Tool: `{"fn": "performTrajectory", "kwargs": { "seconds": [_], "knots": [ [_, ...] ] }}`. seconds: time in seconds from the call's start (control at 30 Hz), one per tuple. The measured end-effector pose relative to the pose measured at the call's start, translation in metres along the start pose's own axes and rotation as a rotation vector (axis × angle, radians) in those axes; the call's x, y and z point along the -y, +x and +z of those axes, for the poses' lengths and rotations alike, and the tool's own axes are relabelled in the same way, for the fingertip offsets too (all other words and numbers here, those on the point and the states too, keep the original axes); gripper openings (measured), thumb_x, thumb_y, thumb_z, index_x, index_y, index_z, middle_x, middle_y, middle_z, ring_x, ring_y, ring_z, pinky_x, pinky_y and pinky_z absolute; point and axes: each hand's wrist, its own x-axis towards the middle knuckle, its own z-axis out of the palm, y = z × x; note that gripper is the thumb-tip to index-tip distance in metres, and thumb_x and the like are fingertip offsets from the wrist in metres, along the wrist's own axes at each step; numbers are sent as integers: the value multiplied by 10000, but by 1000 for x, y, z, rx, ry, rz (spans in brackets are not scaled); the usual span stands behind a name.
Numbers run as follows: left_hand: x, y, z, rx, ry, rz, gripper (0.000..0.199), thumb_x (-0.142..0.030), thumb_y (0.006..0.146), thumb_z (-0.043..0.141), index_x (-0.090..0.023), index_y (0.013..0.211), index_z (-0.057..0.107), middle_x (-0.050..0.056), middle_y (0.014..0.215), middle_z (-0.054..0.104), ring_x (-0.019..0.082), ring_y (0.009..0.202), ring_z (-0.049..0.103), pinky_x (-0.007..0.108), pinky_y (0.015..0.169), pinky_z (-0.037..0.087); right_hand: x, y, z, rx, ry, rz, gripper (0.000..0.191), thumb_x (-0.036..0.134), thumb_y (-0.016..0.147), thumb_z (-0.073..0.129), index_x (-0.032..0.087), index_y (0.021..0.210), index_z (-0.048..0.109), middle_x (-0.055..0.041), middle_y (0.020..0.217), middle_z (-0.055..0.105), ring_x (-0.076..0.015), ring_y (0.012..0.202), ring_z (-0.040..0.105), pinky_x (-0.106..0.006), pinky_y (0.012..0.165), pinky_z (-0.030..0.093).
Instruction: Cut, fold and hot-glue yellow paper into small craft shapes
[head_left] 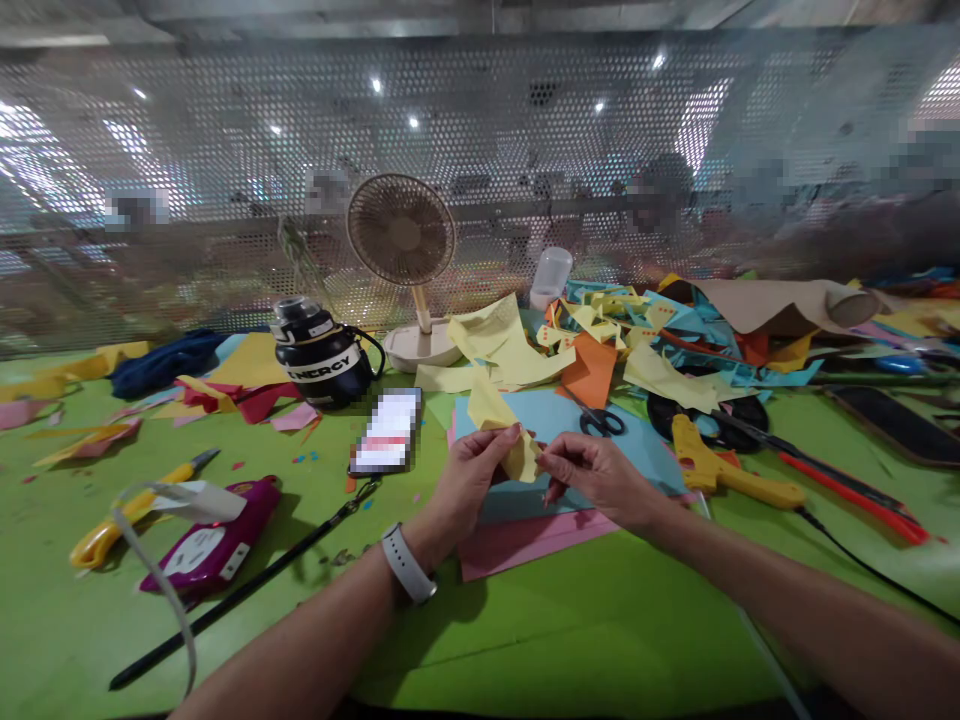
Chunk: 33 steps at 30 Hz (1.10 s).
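A small piece of yellow paper (519,458) is raised between my two hands, with its upper part standing above the fingers. My left hand (472,475) pinches it from the left, thumb on top. From the right, the fingertips of my right hand (592,475) are closed at its edge. Beneath the hands lie sheets of blue paper (652,455) and pink paper (487,560). Black-handled scissors (602,422) rest on the blue sheet, their blades partly covered by orange paper (589,370).
A yellow glue gun (739,480) and a red-and-black tool (855,490) lie at right. On the left are a phone (386,430), a black flask (319,360), a purple packet (214,540) and a yellow cutter (135,515). Behind stand a fan (403,232) and heaped paper scraps (637,310).
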Motion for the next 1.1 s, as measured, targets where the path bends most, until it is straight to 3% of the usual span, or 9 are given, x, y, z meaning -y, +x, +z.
{"fn": "performTrajectory", "kwargs": {
  "seconds": [0.2, 0.4, 0.6, 0.77, 1.1],
  "knots": [
    [1, 0, -1, 4, -5, -15, 295, -416, 630, 795, -151, 736, 722, 18, 653, 667, 113, 582, 559, 217, 569, 434, 2, 0, -1, -34, 10, 23, 362, 514, 721, 691, 159, 717, 619, 33, 552, 601, -89, 454, 583, -207, 455, 483],
    [3, 2, -5, -4, -48, -35, 241, -346, 603, 817, -157, 704, 707, 0, 655, 655, 94, 545, 541, 202, 514, 420, -3, -3, 0, 80, 152, -24, 319, 393, 686, 763, 169, 897, 679, -4, 761, 678, -106, 619, 659, -242, 612, 559],
    [4, 1, -7, 52, -79, -70, 232, -345, 629, 816, -164, 732, 713, -9, 657, 643, 80, 551, 535, 188, 521, 406, -3, -3, -3, 18, 137, -75, 249, 389, 700, 754, 174, 807, 688, 7, 708, 669, -65, 509, 585, -195, 497, 512],
    [3, -3, -1, 66, -63, -62, 280, -372, 601, 830, -154, 740, 724, 1, 647, 647, 85, 567, 541, 198, 571, 428, 3, -1, -1, -23, 149, -26, 301, 417, 667, 772, 154, 692, 628, 11, 599, 659, -77, 463, 583, -199, 468, 490],
    [8, -1, -2, 25, 3, -27, 264, -380, 645, 797, -159, 777, 736, 3, 681, 664, 82, 580, 527, 200, 579, 436, 8, 3, -1, -100, 106, 99, 360, 484, 694, 713, 151, 658, 580, 17, 557, 659, -69, 368, 555, -175, 375, 430]
  ]
}}
